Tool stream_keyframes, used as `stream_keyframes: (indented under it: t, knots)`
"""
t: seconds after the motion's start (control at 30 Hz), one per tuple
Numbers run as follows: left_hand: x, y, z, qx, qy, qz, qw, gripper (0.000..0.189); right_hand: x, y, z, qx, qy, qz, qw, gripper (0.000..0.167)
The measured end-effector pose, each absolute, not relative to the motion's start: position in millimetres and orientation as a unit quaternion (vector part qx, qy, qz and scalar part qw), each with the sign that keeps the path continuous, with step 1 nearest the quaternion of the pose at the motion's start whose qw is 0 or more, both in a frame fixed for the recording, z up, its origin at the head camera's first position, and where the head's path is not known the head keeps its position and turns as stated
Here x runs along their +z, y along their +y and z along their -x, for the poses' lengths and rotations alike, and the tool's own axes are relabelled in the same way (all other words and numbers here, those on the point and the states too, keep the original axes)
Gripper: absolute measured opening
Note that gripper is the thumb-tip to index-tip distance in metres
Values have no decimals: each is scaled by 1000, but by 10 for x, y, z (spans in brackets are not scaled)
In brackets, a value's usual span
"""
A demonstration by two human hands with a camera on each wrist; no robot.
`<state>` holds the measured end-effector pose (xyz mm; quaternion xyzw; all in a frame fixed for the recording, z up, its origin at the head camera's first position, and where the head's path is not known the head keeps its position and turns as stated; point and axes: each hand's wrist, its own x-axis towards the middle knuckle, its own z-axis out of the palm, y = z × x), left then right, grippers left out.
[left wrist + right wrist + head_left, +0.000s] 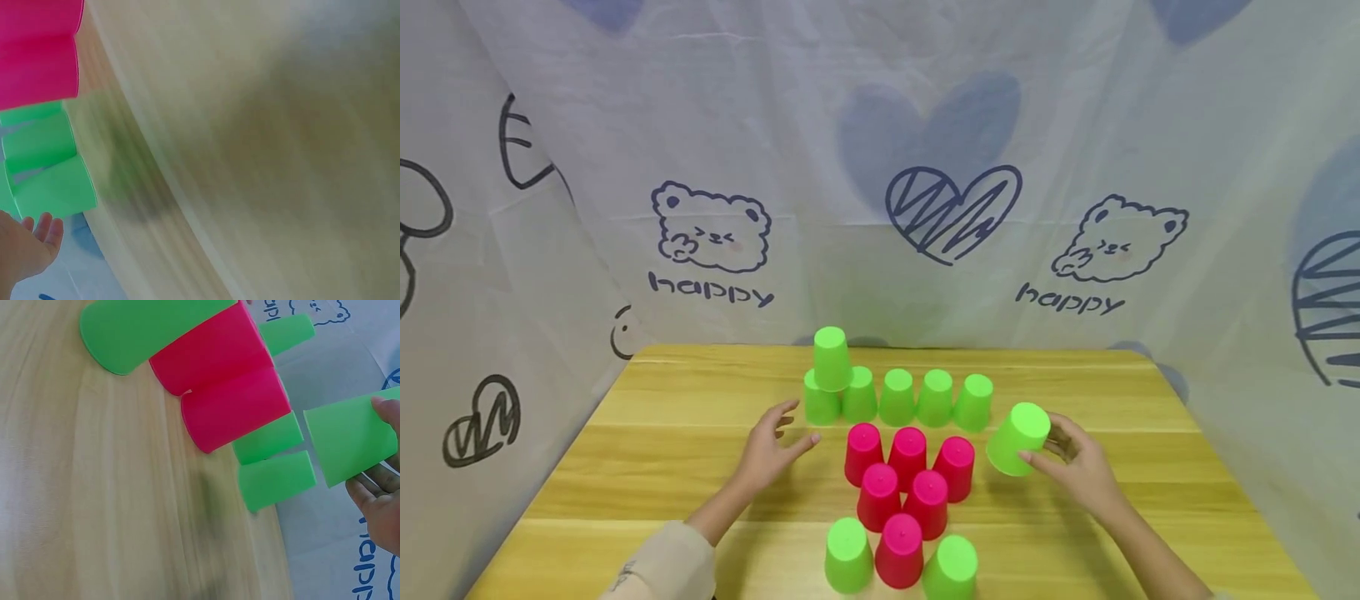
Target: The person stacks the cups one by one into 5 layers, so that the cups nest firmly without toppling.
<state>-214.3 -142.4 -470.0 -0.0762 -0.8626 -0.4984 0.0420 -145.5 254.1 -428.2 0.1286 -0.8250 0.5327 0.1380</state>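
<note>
My right hand (1078, 467) grips an upside-down green cup (1019, 438) by its side, right of the back row; the right wrist view shows this green cup (350, 434) raised off the table. My left hand (770, 446) is empty, its fingers spread and relaxed beside the left end of that row. Several inverted green cups (898, 397) form the back row. One more green cup (831, 358) stands on top of the two leftmost. In front, inverted red cups (880, 497) make a triangle pointing toward me.
Two green cups, a left one (848, 556) and a right one (951, 570), flank the nearest red cup (899, 551). All stand on a wooden table (685, 400). Behind it hangs a pale cloth (865, 275) with printed hearts and bears.
</note>
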Motion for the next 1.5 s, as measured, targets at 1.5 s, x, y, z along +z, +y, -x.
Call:
stream_keyframes:
  t: [1.5]
  knots:
    - [-4957, -1173, 1280, -569, -811, 134, -28, 32, -4110, 2122, 2148, 561, -821, -12, 104, 51]
